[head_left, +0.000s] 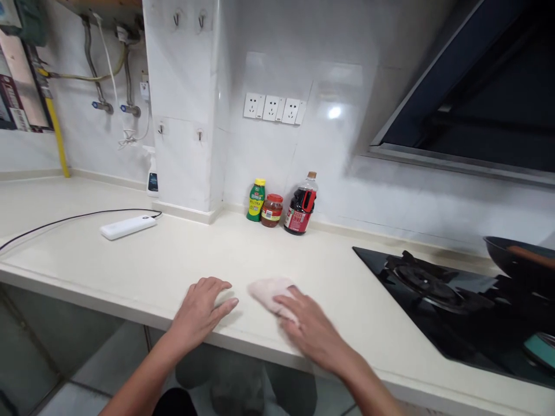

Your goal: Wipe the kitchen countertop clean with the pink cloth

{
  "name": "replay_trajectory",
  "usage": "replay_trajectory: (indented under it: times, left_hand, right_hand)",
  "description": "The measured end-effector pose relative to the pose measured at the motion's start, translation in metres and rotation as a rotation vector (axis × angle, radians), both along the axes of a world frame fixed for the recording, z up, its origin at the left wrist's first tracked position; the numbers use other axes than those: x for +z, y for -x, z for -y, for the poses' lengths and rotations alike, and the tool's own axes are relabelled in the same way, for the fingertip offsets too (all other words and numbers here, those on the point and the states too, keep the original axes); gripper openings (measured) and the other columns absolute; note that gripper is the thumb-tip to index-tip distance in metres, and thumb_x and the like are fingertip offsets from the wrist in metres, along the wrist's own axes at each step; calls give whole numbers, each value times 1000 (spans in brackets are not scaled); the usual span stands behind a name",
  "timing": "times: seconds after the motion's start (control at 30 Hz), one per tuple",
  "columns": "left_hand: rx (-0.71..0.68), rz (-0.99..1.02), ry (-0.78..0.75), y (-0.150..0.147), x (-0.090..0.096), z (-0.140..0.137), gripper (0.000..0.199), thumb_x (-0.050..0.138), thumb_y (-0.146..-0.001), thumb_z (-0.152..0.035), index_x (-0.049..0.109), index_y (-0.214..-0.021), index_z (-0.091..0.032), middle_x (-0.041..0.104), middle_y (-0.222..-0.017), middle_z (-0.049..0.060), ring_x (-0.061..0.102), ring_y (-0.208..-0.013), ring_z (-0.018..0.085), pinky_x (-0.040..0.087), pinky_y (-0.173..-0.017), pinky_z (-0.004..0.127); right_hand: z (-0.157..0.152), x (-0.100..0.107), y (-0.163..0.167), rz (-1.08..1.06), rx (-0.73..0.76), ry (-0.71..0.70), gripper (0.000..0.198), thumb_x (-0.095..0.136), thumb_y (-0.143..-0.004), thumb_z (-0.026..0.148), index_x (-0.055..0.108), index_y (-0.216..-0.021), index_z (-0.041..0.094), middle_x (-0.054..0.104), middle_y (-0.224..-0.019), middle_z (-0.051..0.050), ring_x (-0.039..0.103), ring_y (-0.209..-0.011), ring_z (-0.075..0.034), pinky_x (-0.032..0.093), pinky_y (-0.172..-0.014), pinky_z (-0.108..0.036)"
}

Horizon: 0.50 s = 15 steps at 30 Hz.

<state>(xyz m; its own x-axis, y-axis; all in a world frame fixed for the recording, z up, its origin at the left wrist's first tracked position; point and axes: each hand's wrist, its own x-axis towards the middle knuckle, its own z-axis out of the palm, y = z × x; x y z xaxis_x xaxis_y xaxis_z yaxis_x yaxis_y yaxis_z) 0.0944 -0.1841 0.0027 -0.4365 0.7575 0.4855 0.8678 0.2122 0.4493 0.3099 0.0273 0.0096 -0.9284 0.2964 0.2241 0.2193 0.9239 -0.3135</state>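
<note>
My right hand (pixel 306 323) grips a pale pinkish cloth (pixel 269 290) and presses it against the cream countertop (pixel 208 254), near the front edge. Hand and cloth are slightly blurred. To its left, my left hand (pixel 202 309) hovers at the counter's front edge with nothing in it, thumb and fingers apart. Behind them, by the wall, stand a green bottle with a yellow cap (pixel 256 200), a red-lidded jar (pixel 272 210) and a large dark sauce bottle with a red handle (pixel 300 205).
On the right is a black gas hob (pixel 416 312) with a wok (pixel 520 260) at its back, beneath a dark range hood (pixel 477 98). A white power bank (pixel 128 227) with a black cable lies at left. A spray bottle (pixel 152 173) stands beside the pillar (pixel 182 162).
</note>
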Motion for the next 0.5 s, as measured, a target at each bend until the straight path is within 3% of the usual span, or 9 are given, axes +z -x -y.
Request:
replay_trajectory:
  times: [0.1,0.2,0.27,0.37,0.43,0.5]
  left_hand:
    - [-13,-50,69,-3,1,0,33,55,-98,-50,64,-117,-25,67,-121,6,57,-115,28,42,-95,44]
    - [-1,-56,61,-5,2,1,30,54,-99,-47,64,-117,-25,67,-121,7,57,-114,27,42,-94,44]
    - [3,-61,52,-6,2,1,29,55,-98,-46,64,-117,-25,67,-119,7,57,-113,27,42,-94,43]
    - [-3,-77,48,-7,2,-1,30,55,-98,-47,64,-116,-25,67,-119,6,57,-112,27,42,-94,44]
    - [-13,-86,61,-7,1,-3,32,54,-98,-49,65,-116,-25,67,-120,7,56,-114,28,42,-95,44]
    - [-25,-90,98,-4,1,-4,34,54,-97,-50,66,-117,-25,66,-125,9,55,-120,30,41,-97,45]
  right_hand:
    - [-75,-14,-55,-5,-348,-63,51,36,-102,41,50,-148,24,46,-152,-10,35,-144,-31,30,-117,-59]
    - [-141,-28,-117,40,-690,-122,58,32,-99,48,48,-149,23,48,-150,-12,43,-139,-34,28,-114,-68]
    - [-165,-37,-147,46,-754,-176,62,31,-98,52,45,-151,24,49,-150,-12,41,-141,-36,24,-115,-72]
    - [-160,-44,-156,15,-691,-232,68,26,-97,52,47,-149,15,50,-146,-18,41,-141,-38,31,-115,-65]
    - [-132,-45,-143,-8,-591,-218,69,24,-98,52,50,-147,11,51,-144,-20,40,-142,-38,36,-115,-58]
    - [-93,-44,-127,-21,-480,-178,66,24,-100,53,50,-149,16,48,-148,-18,36,-145,-36,38,-115,-56]
